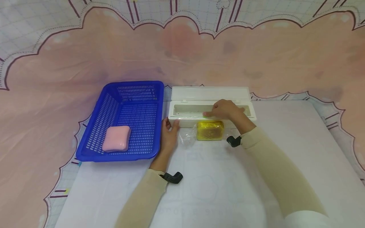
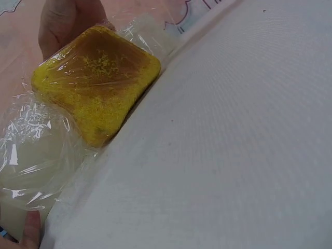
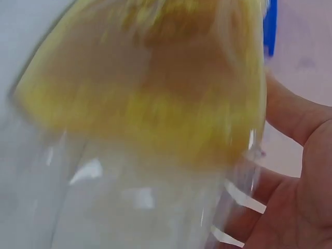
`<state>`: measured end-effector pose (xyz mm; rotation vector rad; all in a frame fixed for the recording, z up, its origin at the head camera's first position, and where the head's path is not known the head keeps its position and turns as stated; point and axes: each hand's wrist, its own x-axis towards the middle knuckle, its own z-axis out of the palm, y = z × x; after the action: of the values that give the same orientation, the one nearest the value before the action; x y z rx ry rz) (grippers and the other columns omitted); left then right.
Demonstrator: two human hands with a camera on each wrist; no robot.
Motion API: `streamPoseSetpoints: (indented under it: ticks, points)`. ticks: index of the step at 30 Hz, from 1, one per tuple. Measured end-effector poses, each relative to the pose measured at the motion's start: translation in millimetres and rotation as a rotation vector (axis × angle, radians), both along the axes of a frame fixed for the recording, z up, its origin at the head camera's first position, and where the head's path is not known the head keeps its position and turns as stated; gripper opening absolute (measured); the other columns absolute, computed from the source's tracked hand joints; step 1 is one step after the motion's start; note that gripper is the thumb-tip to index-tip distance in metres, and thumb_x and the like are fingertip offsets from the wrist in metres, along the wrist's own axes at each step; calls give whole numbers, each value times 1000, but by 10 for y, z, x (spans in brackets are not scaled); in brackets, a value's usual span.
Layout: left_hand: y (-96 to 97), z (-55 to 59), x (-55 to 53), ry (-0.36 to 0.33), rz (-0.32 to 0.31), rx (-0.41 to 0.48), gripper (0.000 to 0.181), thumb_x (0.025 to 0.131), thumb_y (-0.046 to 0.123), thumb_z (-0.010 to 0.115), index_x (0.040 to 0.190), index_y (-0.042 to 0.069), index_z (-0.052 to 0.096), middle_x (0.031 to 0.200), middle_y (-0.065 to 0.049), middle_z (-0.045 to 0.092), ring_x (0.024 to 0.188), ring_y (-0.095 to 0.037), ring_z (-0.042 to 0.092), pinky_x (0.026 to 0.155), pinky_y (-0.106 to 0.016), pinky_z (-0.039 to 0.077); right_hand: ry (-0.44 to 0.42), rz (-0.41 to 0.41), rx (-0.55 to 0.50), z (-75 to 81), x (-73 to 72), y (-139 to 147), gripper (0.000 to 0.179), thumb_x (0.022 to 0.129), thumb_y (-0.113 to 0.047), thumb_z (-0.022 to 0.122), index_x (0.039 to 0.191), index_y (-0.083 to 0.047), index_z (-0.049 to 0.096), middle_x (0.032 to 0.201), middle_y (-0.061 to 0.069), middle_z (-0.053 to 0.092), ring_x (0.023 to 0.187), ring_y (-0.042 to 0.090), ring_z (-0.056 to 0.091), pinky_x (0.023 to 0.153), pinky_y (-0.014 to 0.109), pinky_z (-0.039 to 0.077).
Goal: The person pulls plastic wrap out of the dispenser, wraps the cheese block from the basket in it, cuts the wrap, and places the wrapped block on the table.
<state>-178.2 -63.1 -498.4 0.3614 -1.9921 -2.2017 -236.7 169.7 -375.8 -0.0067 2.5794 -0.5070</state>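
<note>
A long white cling film dispenser (image 1: 182, 122) lies with its lid raised. My left hand (image 1: 169, 137) grips its left end, thumb on the front; part of that thumb shows low in the left wrist view. My right hand (image 1: 226, 109) is over the top, a fingertip on a small green slide cutter (image 1: 205, 116) at the front edge. Against the dispenser's front stands a yellow-and-brown block (image 1: 210, 130) inside clear film (image 1: 186, 136). The block (image 2: 98, 83) looks squarish in the left wrist view. In the right wrist view, it hides my right fingertips.
Left of the dispenser stands a blue plastic basket (image 1: 144, 155) with a pink bar of soap (image 1: 116, 138) in it. A white sheet (image 1: 216, 190) covers the work surface, and a peach patterned cloth (image 1: 137, 47) lies behind and around it.
</note>
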Motion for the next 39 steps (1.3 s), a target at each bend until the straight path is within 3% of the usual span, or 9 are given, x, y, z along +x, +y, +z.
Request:
streamPoseSetpoints:
  ticks: [6, 9, 15, 27, 39]
  points:
    - [-13, 24, 18, -3, 4, 0, 55, 101, 19, 66, 146, -1, 42, 139, -25, 53, 130, -35, 55, 104, -42, 54, 0, -31, 102, 66, 74, 183, 82, 85, -76, 61, 132, -9, 64, 148, 18, 55, 142, 51, 39, 106, 89, 4]
    - [-14, 15, 9, -4, -2, -3, 54, 101, 20, 66, 146, 0, 43, 139, -24, 54, 130, -34, 56, 104, -42, 54, 7, -39, 118, 108, 101, 234, 85, 84, -77, 61, 134, -8, 62, 150, 19, 52, 142, 52, 38, 106, 88, 2]
    - [-10, -7, -5, 1, -2, 1, 54, 101, 20, 66, 145, 0, 43, 138, -24, 54, 130, -34, 57, 104, -42, 54, 7, -35, 138, 135, 96, 390, 91, 84, -76, 62, 139, -4, 58, 152, 23, 48, 142, 52, 38, 106, 88, 2]
    - [-24, -12, 2, 11, -9, -5, 53, 101, 20, 66, 144, -1, 44, 137, -24, 55, 130, -32, 56, 105, -42, 53, -44, -30, 167, 118, 120, 965, 111, 79, -86, 58, 145, 3, 50, 156, 31, 38, 141, 58, 33, 98, 93, 7]
    - [-17, -7, 6, 14, -16, -12, 52, 101, 21, 65, 144, 0, 44, 136, -24, 55, 129, -33, 57, 104, -42, 54, -59, -99, 201, 214, 243, 1477, 115, 78, -85, 59, 144, 8, 45, 151, 38, 36, 135, 65, 30, 94, 94, 9]
